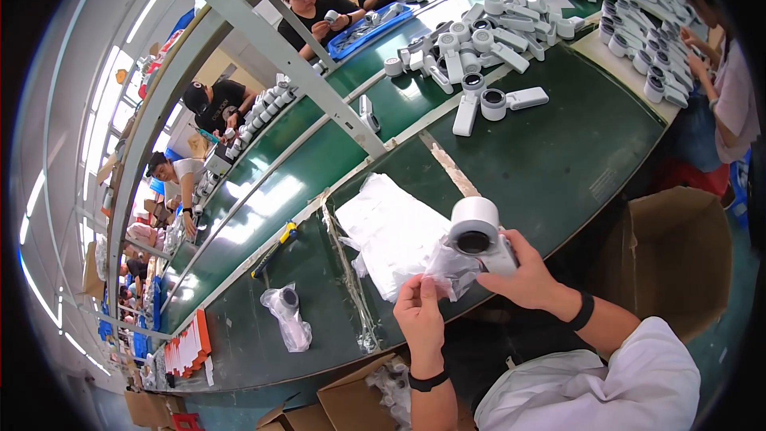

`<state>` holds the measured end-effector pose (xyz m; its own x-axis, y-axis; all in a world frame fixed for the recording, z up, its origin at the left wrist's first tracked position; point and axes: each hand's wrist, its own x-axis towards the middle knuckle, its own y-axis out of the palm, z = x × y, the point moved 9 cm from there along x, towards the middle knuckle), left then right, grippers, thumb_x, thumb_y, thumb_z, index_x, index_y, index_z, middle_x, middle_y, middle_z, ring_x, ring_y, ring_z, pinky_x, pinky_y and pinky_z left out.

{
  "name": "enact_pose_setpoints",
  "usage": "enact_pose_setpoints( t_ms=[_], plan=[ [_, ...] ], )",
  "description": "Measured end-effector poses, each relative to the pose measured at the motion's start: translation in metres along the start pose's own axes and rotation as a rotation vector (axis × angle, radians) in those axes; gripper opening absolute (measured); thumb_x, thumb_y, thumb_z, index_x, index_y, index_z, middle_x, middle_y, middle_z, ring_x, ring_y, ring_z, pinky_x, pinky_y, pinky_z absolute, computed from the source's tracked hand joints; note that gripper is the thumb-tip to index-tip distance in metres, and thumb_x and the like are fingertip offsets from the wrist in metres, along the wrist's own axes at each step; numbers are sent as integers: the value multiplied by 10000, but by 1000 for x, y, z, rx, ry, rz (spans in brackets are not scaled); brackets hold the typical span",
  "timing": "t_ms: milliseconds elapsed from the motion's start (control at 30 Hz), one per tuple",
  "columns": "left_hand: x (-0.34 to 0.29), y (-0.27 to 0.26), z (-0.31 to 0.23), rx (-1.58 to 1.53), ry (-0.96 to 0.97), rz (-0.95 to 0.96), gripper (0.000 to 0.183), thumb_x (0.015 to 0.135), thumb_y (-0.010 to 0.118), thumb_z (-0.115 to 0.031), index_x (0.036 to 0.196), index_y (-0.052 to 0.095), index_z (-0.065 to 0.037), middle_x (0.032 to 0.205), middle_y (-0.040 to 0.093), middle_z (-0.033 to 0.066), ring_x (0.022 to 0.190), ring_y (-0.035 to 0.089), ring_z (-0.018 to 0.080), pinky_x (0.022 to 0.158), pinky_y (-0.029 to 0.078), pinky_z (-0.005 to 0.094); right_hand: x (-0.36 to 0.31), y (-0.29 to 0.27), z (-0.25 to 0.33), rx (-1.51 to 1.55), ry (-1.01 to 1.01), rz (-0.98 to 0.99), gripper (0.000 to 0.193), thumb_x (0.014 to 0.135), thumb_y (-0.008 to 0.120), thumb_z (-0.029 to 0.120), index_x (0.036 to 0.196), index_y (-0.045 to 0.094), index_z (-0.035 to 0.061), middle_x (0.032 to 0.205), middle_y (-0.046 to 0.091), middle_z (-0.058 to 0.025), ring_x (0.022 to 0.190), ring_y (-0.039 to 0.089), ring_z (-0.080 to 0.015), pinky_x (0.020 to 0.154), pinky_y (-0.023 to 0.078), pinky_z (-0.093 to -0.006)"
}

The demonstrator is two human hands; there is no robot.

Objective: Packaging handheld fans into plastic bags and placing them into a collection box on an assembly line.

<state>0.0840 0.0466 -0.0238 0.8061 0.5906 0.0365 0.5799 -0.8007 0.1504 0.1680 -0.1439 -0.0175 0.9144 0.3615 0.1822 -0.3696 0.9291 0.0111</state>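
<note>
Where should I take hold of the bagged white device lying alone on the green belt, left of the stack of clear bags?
Probably grip the bagged device across its round head end, which lies toward the far side of the green belt. Come from straight above: it lies flat with bare belt all around. The loose plastic tail nearer you would likely slip through the fingers. The left hand is the nearer one.
</note>
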Motion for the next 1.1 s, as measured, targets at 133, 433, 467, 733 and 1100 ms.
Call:
enact_pose_setpoints(
  t_ms=[133, 433, 467, 733, 1100],
  plan=[
    [-2, 1, -5, 85, 20, 17, 187, 960, 633, -147, 1035, 632, 24, 835, 666, 24, 720, 590, 74, 662, 467, 205, -24, -2, 12, 225, 233, 455, 487, 876, 711, 180, 1273, 463, 47, 825, 649, -44, 722, 609, -102, 660, 482, -242],
    [0, 8, -13, 198, 66, 150, 128, 946, 629, -72, 1024, 649, 28, 862, 655, 18, 772, 592, 74, 691, 473, 213, -26, 10, 6, -163, 399, 840, 930, 925, 617, 270, 1542, -55, 93, 806, 661, -73, 621, 603, -138, 585, 497, -279],
    [-1, 6, -14, 197, 89, 181, 119, 943, 626, -53, 1028, 651, 25, 873, 646, 8, 794, 587, 71, 708, 471, 210, -26, 13, 3, -151, 400, 884, 932, 930, 613, 275, 1542, -67, 96, 829, 654, -78, 616, 592, -138, 581, 496, -276],
    [1, -12, -15, 239, 88, 218, 125, 948, 622, -51, 1031, 654, 36, 863, 632, -12, 786, 556, 55, 694, 446, 193, -22, 28, -14, 56, 470, 926, 886, 953, 586, 228, 1556, -58, 154, 902, 642, -71, 611, 559, -113, 578, 490, -256],
    [-6, -10, -34, 336, 281, 126, 140, 959, 622, -110, 982, 647, 26, 888, 645, 5, 794, 555, 65, 712, 442, 210, -10, 28, 4, -399, 124, 618, 554, 916, 590, 282, 1426, 396, 192, 830, 674, -162, 700, 670, -314, 649, 523, -389]
  ],
)
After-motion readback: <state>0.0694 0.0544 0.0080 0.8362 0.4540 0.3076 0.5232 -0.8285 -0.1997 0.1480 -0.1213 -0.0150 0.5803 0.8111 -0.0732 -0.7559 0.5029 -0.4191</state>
